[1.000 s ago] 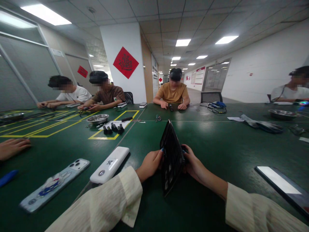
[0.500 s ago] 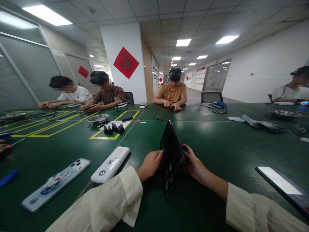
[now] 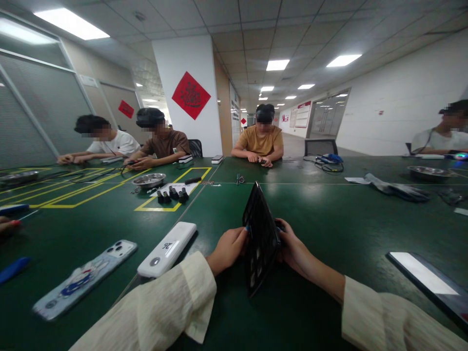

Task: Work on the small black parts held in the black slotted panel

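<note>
A thin black panel [image 3: 260, 239], like a tablet or keyboard seen edge-on, stands upright on the green table [image 3: 329, 219] in front of me. My left hand [image 3: 226, 249] grips its left face with the fingers curled against it. My right hand [image 3: 294, 248] holds its right face, fingers closed on it and partly hidden behind the panel. Both cream sleeves reach in from the bottom edge.
A white power bank [image 3: 166, 249] and a phone in a pale patterned case [image 3: 85, 280] lie at my left. A dark tablet [image 3: 431, 285] lies at the right. Several black small parts [image 3: 171, 195] and a metal bowl [image 3: 148, 180] sit further off. Other people sit around the table.
My hands and the black panel have stayed put. At the far left edge, another person's hand pulled back and now holds a thin tool.
</note>
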`<state>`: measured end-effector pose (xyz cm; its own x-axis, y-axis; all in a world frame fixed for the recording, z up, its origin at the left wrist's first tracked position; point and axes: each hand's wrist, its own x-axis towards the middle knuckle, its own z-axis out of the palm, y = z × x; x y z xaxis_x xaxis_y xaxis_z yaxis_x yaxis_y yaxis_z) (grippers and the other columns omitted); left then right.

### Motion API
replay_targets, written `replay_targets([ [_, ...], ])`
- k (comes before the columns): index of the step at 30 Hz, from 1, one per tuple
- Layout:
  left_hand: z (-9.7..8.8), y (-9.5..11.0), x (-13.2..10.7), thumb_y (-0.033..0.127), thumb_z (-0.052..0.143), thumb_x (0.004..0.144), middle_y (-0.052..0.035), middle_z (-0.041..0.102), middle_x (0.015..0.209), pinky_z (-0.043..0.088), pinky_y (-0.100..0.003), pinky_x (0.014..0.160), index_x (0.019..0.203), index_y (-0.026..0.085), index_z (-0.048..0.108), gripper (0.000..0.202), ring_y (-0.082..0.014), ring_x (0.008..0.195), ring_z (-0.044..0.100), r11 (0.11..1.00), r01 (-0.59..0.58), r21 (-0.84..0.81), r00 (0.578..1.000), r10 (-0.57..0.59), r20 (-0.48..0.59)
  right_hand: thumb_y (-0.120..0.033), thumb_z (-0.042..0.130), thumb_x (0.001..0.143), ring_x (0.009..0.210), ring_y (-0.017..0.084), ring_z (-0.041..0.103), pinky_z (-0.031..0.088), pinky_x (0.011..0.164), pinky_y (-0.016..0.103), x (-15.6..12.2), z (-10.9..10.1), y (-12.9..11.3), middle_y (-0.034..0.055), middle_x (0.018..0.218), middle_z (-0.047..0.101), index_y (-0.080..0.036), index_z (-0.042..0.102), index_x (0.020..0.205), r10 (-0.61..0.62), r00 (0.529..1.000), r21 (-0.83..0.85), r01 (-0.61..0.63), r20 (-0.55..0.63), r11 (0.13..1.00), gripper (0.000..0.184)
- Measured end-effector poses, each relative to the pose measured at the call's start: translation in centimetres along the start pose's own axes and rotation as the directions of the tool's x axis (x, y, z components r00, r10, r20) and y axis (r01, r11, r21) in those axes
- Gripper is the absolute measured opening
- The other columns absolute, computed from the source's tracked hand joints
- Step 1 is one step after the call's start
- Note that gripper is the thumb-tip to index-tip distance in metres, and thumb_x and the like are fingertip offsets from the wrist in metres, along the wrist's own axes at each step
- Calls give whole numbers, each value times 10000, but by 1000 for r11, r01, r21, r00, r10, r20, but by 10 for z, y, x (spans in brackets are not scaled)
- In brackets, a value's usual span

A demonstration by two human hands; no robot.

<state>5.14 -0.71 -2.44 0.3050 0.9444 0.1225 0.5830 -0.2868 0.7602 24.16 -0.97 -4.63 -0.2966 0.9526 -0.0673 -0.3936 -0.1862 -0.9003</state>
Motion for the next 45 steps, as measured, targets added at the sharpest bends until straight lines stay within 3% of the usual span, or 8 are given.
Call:
replay_targets([
  [5, 0, 0, 1, 510, 228, 867, 3, 477, 524, 336, -232, 485, 712, 144, 525, 497, -127, 496, 459, 1000, -8, -20, 999, 9, 31, -464, 596, 701, 397, 99, 468, 318, 360, 205, 2, -3, 3, -52, 640, 499, -281, 248, 1205, -10, 1000, -6, 11, 18, 1000, 639],
  [14, -1, 1, -1, 432, 270, 860, -4, 507, 549, 350, -235, 512, 693, 156, 503, 398, -135, 521, 482, 1000, -21, 20, 1000, 20, 19, -439, 591, 706, 395, 101, 475, 323, 348, 206, 3, -4, 4, -42, 671, 525, -282, 251, 1205, -16, 1000, -3, 16, 14, 1000, 623],
  [20, 0, -1, 0, 498, 184, 882, -8, 493, 539, 353, -237, 514, 651, 156, 487, 512, -133, 514, 480, 1000, -6, 2, 1000, 6, 16, -437, 594, 705, 394, 102, 476, 321, 347, 201, 1, -3, 2, -49, 635, 520, -282, 257, 1192, 2, 1000, -2, -2, 15, 1000, 613],
  [32, 0, -4, 1, 437, 261, 861, -14, 535, 593, 347, -236, 514, 786, 136, 557, 429, -140, 537, 496, 999, -21, 46, 999, 20, 25, -461, 596, 700, 396, 105, 489, 324, 334, 199, 6, -7, 8, -39, 674, 519, -281, 241, 1213, -20, 1000, -1, 20, 8, 1000, 649],
  [38, -1, -1, 0, 409, 262, 865, -11, 522, 563, 338, -233, 512, 728, 147, 530, 399, -138, 530, 492, 996, -45, 73, 999, 44, 15, -438, 577, 714, 381, 110, 479, 319, 334, 200, 7, -8, 8, -44, 640, 516, -277, 229, 1224, -24, 1000, -6, 24, 4, 1000, 638],
  [45, 0, -4, 1, 478, 226, 886, -16, 545, 573, 338, -230, 510, 747, 138, 561, 497, -134, 524, 502, 997, -50, 67, 999, 49, 16, -466, 588, 702, 400, 106, 484, 322, 354, 200, 3, -4, 4, -41, 647, 528, -275, 237, 1214, -17, 1000, -19, 18, 16, 1000, 649],
])
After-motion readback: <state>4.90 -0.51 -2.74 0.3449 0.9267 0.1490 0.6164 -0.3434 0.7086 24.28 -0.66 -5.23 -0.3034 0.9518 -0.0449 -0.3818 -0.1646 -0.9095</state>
